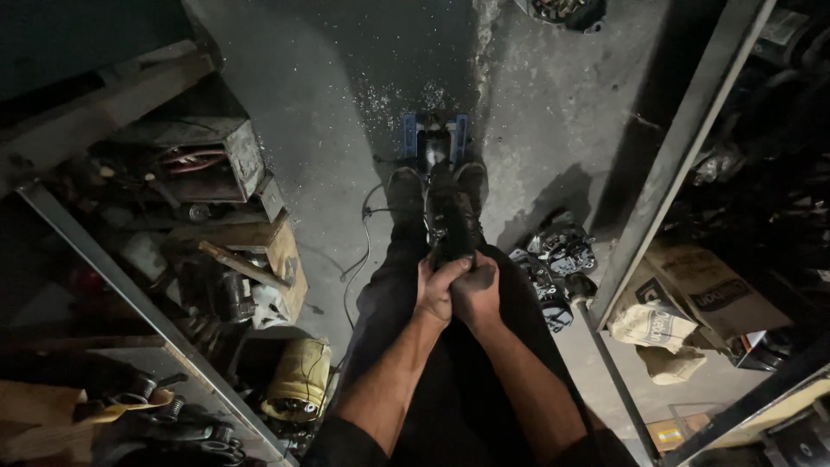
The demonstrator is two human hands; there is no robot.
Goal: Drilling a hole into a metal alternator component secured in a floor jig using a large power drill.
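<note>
My left hand: my left hand (437, 287) is closed tight around the top of a dark upright handle (451, 227), the fingers wrapped on it.
My right hand: my right hand (478, 292) is closed too, pressed against the left one and gripping the same handle just beside it.
The handle: it stands between my two shoes (406, 192) and goes down to a blue tool base (435, 138) on the floor in front of my feet. What kind of tool it is, I cannot tell; it is dark there.
Floor: grey concrete floor (553, 95), with pale dust or chips scattered around the blue base.
Cable: a thin cable (361, 251) lies in loops on the floor, just left of my left leg.
Left side: a metal shelf frame (130, 298) stands close, full of things: a rusty metal box (203, 156) with coiled wire inside, wooden blocks (272, 251), a yellow canister (301, 378) lying low, near my left knee.
Right side: a pile of dark machine parts (553, 259) lies on the floor near my right leg, almost touching it. Behind them a slanted steel bar (683, 147) of another rack rises, with a brown cardboard piece (705, 290) and a pale cloth sack (653, 333) under it.
Top edge: one more round dark part (566, 12) lies well apart from me, half cut by the picture border.
</note>
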